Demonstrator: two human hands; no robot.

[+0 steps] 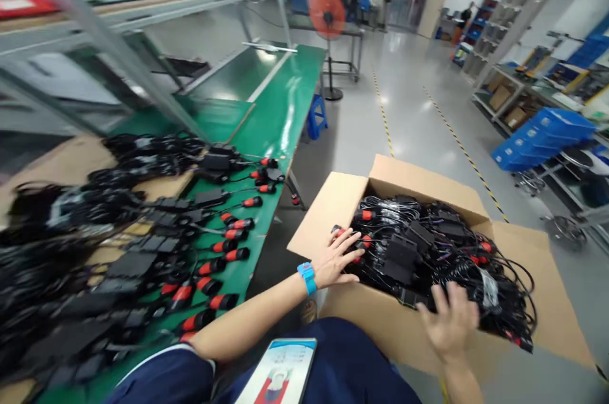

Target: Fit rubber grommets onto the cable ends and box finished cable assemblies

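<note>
An open cardboard box (328, 207) in front of me is full of bundled black cable assemblies (402, 258) with black modules and red-and-black connectors. My left hand (337, 259), a blue band on its wrist, lies with fingers spread over red connectors (365, 242) at the box's left side. My right hand (450, 321) is blurred above the box's near edge, fingers apart, close to the cables; I see nothing held in it. Contact between that hand and the cables cannot be made out. A plastic-wrapped cable coil (490, 286) lies just beyond it.
Left of me, a green-topped workbench (297, 93) carries many similar cable assemblies (137, 258) in rows, under a metal-framed shelf (190, 7). An orange fan (327, 14) stands beyond. Blue crates (542, 134) are stacked at right. Several people are in the background.
</note>
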